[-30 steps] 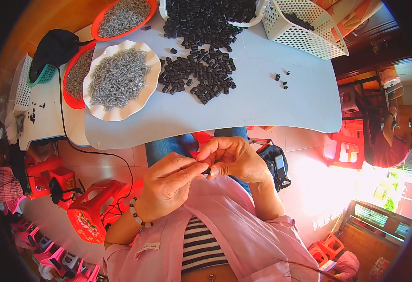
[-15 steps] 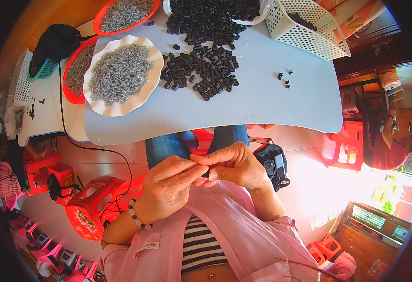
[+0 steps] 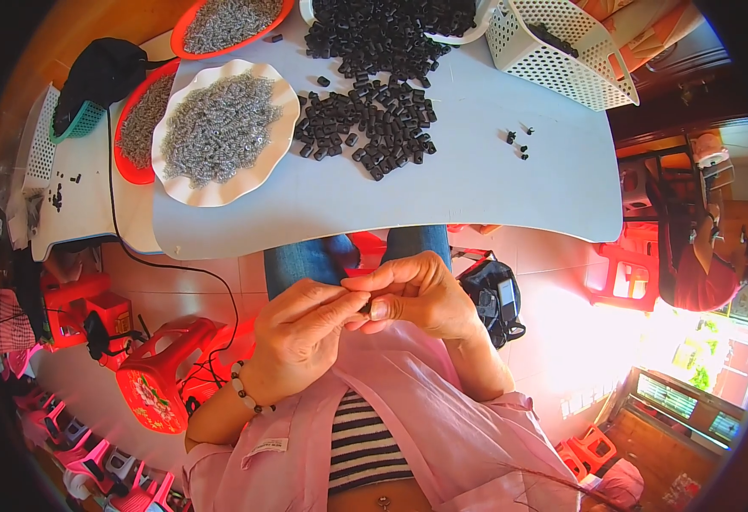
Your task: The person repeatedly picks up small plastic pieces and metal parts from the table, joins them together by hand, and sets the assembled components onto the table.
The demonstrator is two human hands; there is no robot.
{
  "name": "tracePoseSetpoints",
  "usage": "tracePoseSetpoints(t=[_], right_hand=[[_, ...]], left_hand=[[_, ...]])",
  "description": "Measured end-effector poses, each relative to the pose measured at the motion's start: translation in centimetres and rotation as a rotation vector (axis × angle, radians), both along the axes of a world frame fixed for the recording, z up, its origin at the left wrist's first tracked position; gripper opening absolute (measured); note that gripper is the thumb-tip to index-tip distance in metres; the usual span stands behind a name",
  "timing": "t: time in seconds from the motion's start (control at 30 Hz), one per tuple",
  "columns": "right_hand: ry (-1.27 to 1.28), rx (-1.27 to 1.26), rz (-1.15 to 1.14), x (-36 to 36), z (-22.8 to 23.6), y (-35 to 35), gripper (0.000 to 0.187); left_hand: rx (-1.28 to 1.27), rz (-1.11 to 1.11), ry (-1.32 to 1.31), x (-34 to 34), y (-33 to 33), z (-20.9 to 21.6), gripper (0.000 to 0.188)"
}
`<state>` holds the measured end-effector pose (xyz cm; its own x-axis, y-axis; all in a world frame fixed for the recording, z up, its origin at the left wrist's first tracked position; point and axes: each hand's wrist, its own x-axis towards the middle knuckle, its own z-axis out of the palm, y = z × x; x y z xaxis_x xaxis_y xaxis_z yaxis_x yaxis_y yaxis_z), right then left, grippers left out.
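My left hand (image 3: 304,328) and my right hand (image 3: 425,300) meet fingertip to fingertip above my lap, in front of the near table edge. Both are closed in a pinch around a small black plastic part (image 3: 367,307), mostly hidden by the fingers. On the grey table (image 3: 519,192) beyond lies a loose heap of small black plastic pieces (image 3: 382,128). Left of it, a white wavy-rimmed plate (image 3: 284,128) holds many small clear or silvery pieces that look like springs (image 3: 220,128). Several small black parts (image 3: 523,147) lie apart on the right.
Two red trays (image 3: 139,175) of similar silvery pieces stand at the left. A white perforated basket (image 3: 553,72) with black pieces is at the back right. A black cable (image 3: 177,269) hangs down on the left, past a red stool (image 3: 148,392). A black bag (image 3: 493,299) sits beyond my right arm.
My joined hands have shifted slightly left, and a little more of the black part shows between the fingertips. The view has moved slightly; the table's contents look the same.
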<state>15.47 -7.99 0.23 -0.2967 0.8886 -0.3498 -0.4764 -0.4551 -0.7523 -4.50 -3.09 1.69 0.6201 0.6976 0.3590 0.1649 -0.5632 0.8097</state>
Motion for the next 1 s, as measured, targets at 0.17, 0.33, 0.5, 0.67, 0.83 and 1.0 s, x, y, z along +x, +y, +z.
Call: tracePoseSetpoints(t=[0.17,0.33,0.5,0.67,0.83,1.0], right_hand=[[0.047,0.080,-0.049,0.5,-0.2,0.4,0.042],[-0.152,0.078,-0.131,1.1,-0.3,0.3,0.028],[-0.252,0.183,-0.148,1.2,0.1,1.1,0.016],[-0.711,0.289,-0.236,4.6,3.6,3.4,0.012],[-1.527,0.677,-0.805,14.5,9.3,11.1,0.017],[-2.037,0.635,-0.929,23.2,11.0,16.2,0.030]], left_hand=[[0.026,0.064,-0.061,0.3,0.5,-0.6,0.038],[0.112,0.155,-0.023,1.4,0.8,-0.3,0.038],[0.131,0.143,-0.017,2.6,1.3,-0.6,0.039],[0.041,0.157,-0.173,3.9,3.8,-2.7,0.015],[-0.162,0.265,-0.105,3.1,5.7,-5.4,0.011],[-0.154,0.248,-0.091,4.3,5.7,-4.8,0.013]])
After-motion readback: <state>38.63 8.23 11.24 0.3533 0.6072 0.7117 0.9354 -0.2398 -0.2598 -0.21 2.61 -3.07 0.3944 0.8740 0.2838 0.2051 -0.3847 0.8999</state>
